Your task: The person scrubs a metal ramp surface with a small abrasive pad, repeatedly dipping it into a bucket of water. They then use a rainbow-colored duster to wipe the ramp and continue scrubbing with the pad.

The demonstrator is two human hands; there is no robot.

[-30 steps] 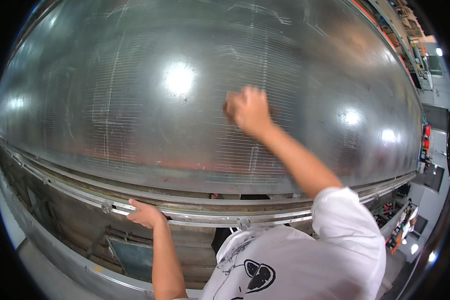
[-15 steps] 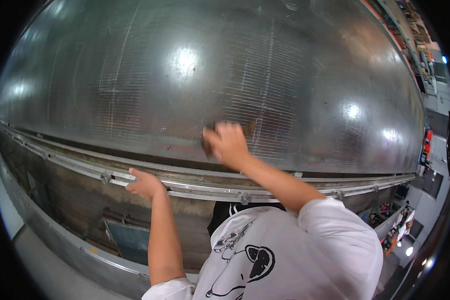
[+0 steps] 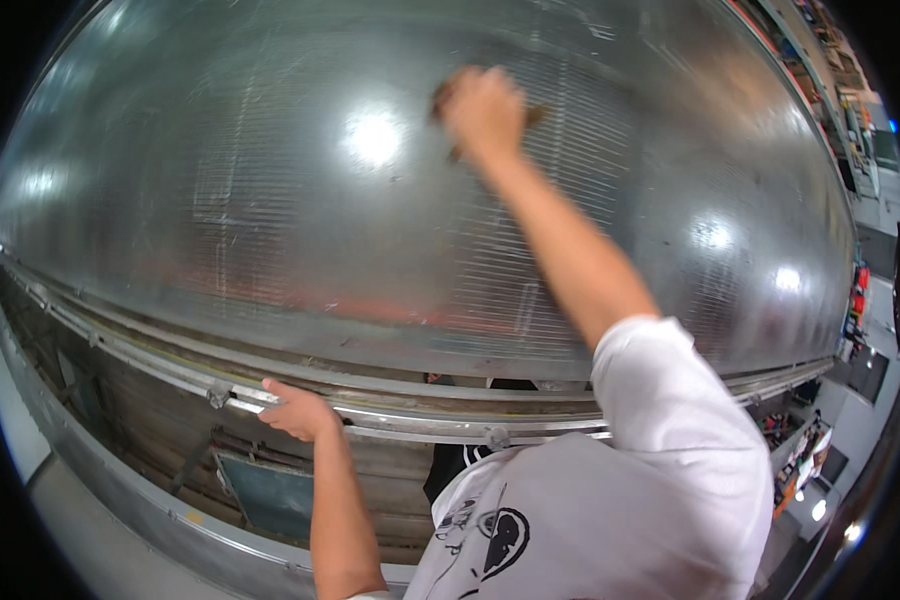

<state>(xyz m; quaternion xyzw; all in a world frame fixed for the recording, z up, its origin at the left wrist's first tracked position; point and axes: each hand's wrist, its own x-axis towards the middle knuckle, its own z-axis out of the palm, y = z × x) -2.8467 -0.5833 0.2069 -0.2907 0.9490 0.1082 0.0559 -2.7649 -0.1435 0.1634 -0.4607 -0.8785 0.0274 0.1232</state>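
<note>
Right hand (image 3: 483, 108) stretched far up large ribbed metal sheet (image 3: 270, 200), fingers clenched on small brown pad (image 3: 448, 98) pressed flat against sheet, just right of bright light glare (image 3: 373, 138). Left hand (image 3: 295, 410) below sheet's lower edge, curled gripping metal rail (image 3: 150, 360); white T-shirt (image 3: 650, 480) beneath sheet

The person wears a white short-sleeved T-shirt (image 3: 620, 500) with a black printed graphic (image 3: 495, 535) on its front, the sleeve (image 3: 660, 370) ending above the elbow, and both forearms and hands are bare, without gloves, rings or watch.
</note>
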